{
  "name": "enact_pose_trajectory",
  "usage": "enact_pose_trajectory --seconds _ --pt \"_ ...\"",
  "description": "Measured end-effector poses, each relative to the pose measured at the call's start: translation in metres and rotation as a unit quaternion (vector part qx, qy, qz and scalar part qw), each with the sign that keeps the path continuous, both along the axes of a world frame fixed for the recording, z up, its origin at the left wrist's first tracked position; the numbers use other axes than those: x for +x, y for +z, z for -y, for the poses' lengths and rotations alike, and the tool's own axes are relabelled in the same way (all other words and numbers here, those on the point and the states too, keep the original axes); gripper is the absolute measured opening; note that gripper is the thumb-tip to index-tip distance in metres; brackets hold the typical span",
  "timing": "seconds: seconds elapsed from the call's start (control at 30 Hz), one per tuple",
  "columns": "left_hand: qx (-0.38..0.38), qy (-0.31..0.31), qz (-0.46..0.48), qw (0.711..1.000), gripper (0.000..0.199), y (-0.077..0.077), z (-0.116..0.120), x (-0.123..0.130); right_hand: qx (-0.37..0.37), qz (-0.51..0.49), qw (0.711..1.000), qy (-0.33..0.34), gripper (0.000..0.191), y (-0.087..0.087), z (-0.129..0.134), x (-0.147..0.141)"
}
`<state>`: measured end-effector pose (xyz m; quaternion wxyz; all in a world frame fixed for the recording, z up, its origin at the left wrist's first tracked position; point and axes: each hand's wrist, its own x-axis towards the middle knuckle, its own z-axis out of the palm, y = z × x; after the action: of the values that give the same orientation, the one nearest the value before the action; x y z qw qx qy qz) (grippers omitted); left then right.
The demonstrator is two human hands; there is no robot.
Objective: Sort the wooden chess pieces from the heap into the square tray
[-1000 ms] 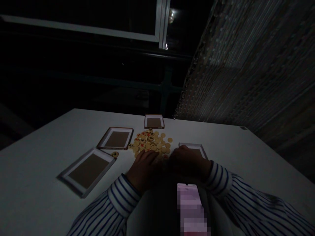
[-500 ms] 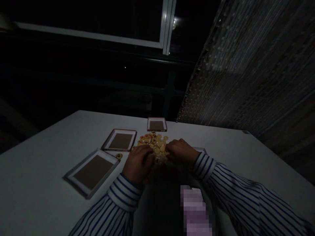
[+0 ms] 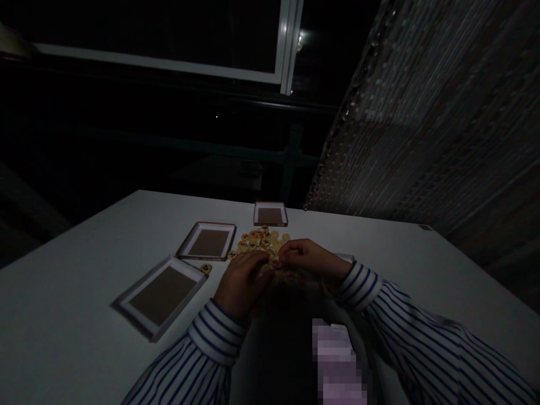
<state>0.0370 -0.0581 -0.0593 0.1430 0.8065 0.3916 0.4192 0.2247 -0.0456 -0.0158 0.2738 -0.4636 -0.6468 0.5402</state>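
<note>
A heap of round wooden Chinese chess pieces (image 3: 264, 242), some marked red or black and others blank side up, lies on the white table. My left hand (image 3: 242, 281) curves over the near left side of the heap, thumb and fingers apart, with no piece visible between them. From the right, my right hand (image 3: 312, 259) reaches in with its fingertips pinched at a red-marked Chinese chess piece (image 3: 275, 263). The fingertips of both hands are close together there. Shadow darkens the near pieces, and my hands cover part of the heap.
Shallow open box trays stand around the heap: a near-left tray (image 3: 162, 295), a tray behind it (image 3: 206, 242) and a far tray (image 3: 270, 214). Another tray (image 3: 346, 257) is partly hidden by my right arm. One loose piece (image 3: 205, 269) touches the near-left tray. A bead curtain (image 3: 400, 129) hangs at right.
My right hand's fingers have shifted and lifted slightly, and a red-marked piece now shows at their tips. My left hand has moved slightly right. The view has shifted a little.
</note>
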Motion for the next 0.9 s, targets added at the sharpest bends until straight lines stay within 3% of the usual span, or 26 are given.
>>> enact_pose_trajectory --seconds 0.13,0.37,0.53,0.7,0.8,0.9 --pt "0.016 0.004 -0.004 1.0 0.025 0.004 0.001 -0.001 -0.035 -0.03 0.999 -0.015 0.024 0.0 0.002 -0.007" --pt "0.001 0.002 -0.018 1.0 0.022 0.015 0.002 -0.012 -0.02 -0.027 0.999 -0.031 0.022 0.001 0.003 -0.025" --pt "-0.017 -0.012 -0.084 0.996 0.025 0.022 -0.002 -0.036 -0.017 -0.031 0.999 -0.012 0.022 0.008 0.005 -0.03" --pt "-0.073 -0.019 -0.184 0.98 0.022 0.015 -0.006 -0.059 -0.018 -0.028 0.999 -0.037 0.022 0.004 0.003 -0.019" --pt "-0.087 0.004 -0.246 0.965 0.019 0.009 -0.006 -0.064 0.048 0.079 0.995 -0.028 0.022 -0.008 0.0 -0.009" --pt "-0.094 0.008 -0.299 0.95 0.019 0.007 -0.004 -0.062 0.194 0.271 0.943 0.004 0.022 -0.016 -0.002 -0.006"
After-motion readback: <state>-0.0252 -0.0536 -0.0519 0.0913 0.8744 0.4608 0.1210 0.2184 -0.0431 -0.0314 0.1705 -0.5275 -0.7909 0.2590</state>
